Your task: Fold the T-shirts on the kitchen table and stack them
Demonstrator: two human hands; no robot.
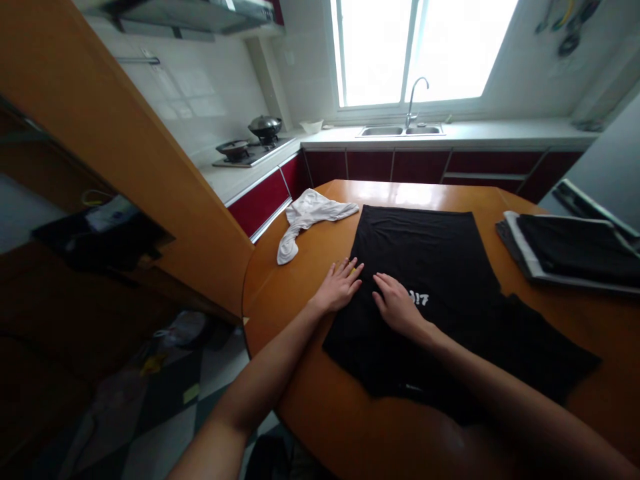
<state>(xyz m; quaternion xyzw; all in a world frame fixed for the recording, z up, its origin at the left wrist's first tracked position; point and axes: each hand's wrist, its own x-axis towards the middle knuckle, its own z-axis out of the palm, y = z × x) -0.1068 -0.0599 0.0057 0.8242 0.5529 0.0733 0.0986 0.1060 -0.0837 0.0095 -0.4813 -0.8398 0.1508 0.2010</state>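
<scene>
A black T-shirt lies spread out on the wooden table, its hem toward the window and a small white print on its front. My left hand rests at the shirt's left edge, fingers spread, the tips on the cloth. Flat on the front of the shirt, beside the white print, is my right hand, with its fingers stretched out. Neither hand grips the fabric. My right forearm covers part of the shirt's lower right side.
The wooden table has a rounded edge. A crumpled white garment lies at its far left, and folded dark and white clothes are stacked at the right. Beyond stand a counter with a sink and a stove with a pot.
</scene>
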